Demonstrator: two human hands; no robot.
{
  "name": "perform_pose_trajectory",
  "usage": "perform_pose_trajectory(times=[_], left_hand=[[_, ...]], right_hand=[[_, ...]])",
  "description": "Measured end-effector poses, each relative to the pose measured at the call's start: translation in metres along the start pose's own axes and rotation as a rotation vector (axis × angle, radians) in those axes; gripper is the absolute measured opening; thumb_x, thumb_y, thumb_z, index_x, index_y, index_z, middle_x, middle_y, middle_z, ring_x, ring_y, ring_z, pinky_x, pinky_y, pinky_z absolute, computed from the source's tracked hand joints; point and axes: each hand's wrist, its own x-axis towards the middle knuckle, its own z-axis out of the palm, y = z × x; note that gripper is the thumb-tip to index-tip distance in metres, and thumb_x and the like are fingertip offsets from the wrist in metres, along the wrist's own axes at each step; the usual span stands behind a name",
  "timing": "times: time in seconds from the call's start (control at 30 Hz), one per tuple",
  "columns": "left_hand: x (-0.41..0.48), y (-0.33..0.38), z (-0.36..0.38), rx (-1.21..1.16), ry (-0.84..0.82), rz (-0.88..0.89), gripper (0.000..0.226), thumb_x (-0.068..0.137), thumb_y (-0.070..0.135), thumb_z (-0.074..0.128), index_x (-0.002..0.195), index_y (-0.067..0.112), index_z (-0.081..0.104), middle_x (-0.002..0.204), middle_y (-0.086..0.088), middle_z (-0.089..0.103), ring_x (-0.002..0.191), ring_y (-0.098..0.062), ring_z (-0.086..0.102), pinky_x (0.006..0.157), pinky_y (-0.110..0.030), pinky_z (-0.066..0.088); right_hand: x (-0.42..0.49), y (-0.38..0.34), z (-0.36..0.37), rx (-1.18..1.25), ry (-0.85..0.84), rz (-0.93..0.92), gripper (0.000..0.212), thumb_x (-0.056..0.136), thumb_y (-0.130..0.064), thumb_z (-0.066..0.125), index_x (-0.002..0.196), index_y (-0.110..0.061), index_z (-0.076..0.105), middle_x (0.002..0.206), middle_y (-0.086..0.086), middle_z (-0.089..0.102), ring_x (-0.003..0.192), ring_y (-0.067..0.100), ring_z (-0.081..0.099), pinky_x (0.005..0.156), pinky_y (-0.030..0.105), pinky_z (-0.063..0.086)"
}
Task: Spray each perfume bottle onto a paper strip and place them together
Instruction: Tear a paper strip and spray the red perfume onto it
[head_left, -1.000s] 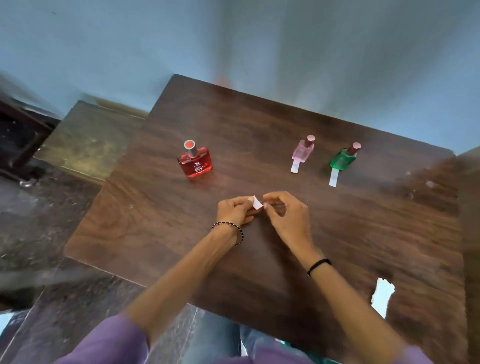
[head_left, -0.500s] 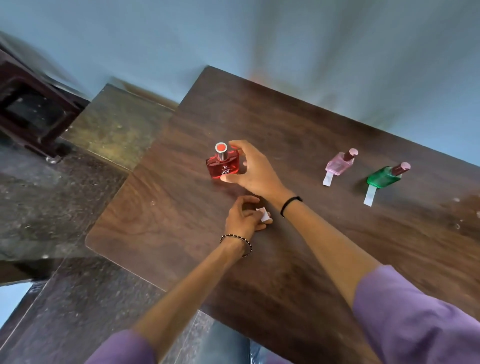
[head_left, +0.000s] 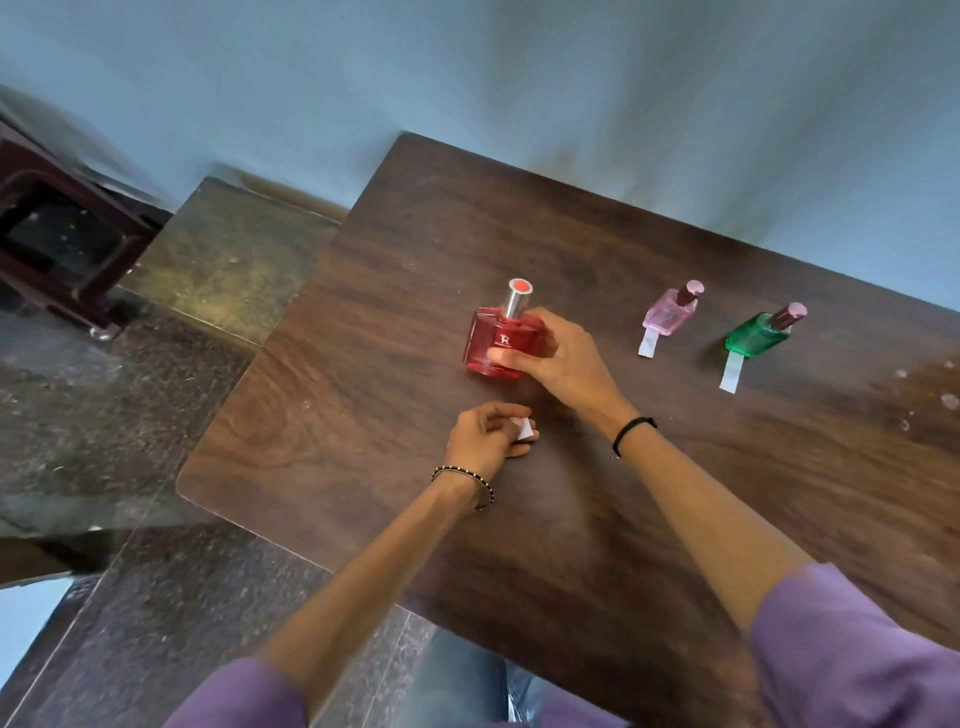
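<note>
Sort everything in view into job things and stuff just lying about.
Job: red bottle in right hand, pink bottle, green bottle, held strip in left hand, pink's strip, green's strip.
Lying about: dark wooden furniture, white specks on table.

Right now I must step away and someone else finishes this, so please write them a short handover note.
Right hand grips the red bottle at the left part of the table.
Left hand pinches a small white paper strip just nearer the person.
Pink bottle and green bottle stand to the right, other strips at their bases: those two look done.
Left: spray the red bottle onto the held strip, then set both beside the others.
</note>
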Motion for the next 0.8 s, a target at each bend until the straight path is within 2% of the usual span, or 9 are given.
perform_pose_trajectory(times=[0.17, 0.27, 0.37, 0.47, 0.57, 0.67, 0.73, 0.8], left_hand=[[-0.007, -0.001, 0.008, 0.069, -0.030, 0.004, 0.019, 0.095, -0.004, 0.054, 0.108, -0.003, 0.068, 0.089, -0.010, 0.070, 0.065, -0.002, 0.071, 0.058, -0.016, 0.057], [-0.015, 0.001, 0.015, 0.106, -0.061, 0.027, 0.022, 0.095, 0.002, 0.055, 0.109, 0.002, 0.072, 0.094, -0.009, 0.072, 0.079, -0.010, 0.070, 0.064, -0.017, 0.058], [-0.027, 0.007, 0.027, 0.118, -0.076, 0.115, 0.019, 0.095, 0.009, 0.058, 0.103, 0.007, 0.075, 0.098, -0.008, 0.074, 0.090, -0.018, 0.070, 0.070, -0.021, 0.059], [-0.046, 0.021, 0.041, 0.120, -0.135, 0.235, 0.024, 0.098, 0.030, 0.058, 0.096, 0.018, 0.079, 0.102, -0.003, 0.077, 0.104, -0.021, 0.070, 0.086, -0.031, 0.059], [-0.063, 0.036, 0.054, 0.137, -0.253, 0.286, 0.034, 0.095, 0.045, 0.058, 0.098, 0.019, 0.080, 0.102, -0.005, 0.078, 0.104, -0.019, 0.071, 0.086, -0.028, 0.059], [-0.079, 0.044, 0.068, 0.177, -0.396, 0.279, 0.030, 0.093, 0.037, 0.066, 0.102, 0.011, 0.078, 0.101, -0.011, 0.076, 0.094, -0.010, 0.069, 0.086, -0.028, 0.059], [-0.089, 0.044, 0.079, 0.214, -0.479, 0.279, 0.026, 0.091, 0.029, 0.070, 0.100, 0.006, 0.077, 0.091, -0.001, 0.075, 0.085, -0.006, 0.067, 0.082, -0.021, 0.057], [-0.099, 0.043, 0.087, 0.242, -0.525, 0.280, 0.018, 0.091, 0.029, 0.071, 0.092, 0.011, 0.077, 0.083, 0.004, 0.073, 0.078, -0.004, 0.065, 0.074, -0.015, 0.053]], right_hand=[[-0.072, 0.012, -0.036, 0.432, 0.051, 0.118, 0.046, 0.075, -0.033, 0.088, 0.118, -0.034, 0.073, 0.113, -0.001, 0.079, 0.106, 0.017, 0.075, 0.090, 0.034, 0.061], [-0.119, 0.023, -0.047, 0.601, 0.074, 0.212, 0.046, 0.073, -0.029, 0.084, 0.118, -0.031, 0.074, 0.107, 0.004, 0.080, 0.095, 0.024, 0.076, 0.081, 0.040, 0.063], [-0.162, 0.031, -0.053, 0.758, 0.031, 0.266, 0.050, 0.077, -0.020, 0.080, 0.126, -0.019, 0.069, 0.109, 0.019, 0.076, 0.090, 0.043, 0.075, 0.075, 0.047, 0.063], [-0.197, 0.031, -0.057, 0.772, 0.052, 0.279, 0.048, 0.079, -0.022, 0.082, 0.124, -0.015, 0.069, 0.111, 0.026, 0.074, 0.086, 0.049, 0.075, 0.067, 0.044, 0.063], [-0.222, 0.029, -0.056, 0.734, 0.127, 0.287, 0.044, 0.075, -0.027, 0.087, 0.117, -0.018, 0.073, 0.110, 0.026, 0.075, 0.082, 0.048, 0.076, 0.066, 0.045, 0.064], [-0.239, 0.028, -0.056, 0.742, 0.178, 0.281, 0.043, 0.073, -0.029, 0.088, 0.114, -0.021, 0.075, 0.108, 0.025, 0.076, 0.080, 0.046, 0.077, 0.069, 0.047, 0.065], [-0.247, 0.026, -0.058, 0.752, 0.195, 0.274, 0.045, 0.073, -0.031, 0.089, 0.114, -0.021, 0.075, 0.109, 0.024, 0.076, 0.081, 0.046, 0.077, 0.071, 0.047, 0.065], [-0.253, 0.025, -0.060, 0.777, 0.201, 0.266, 0.049, 0.072, -0.034, 0.091, 0.115, -0.020, 0.074, 0.111, 0.024, 0.076, 0.081, 0.045, 0.077, 0.070, 0.046, 0.065]])
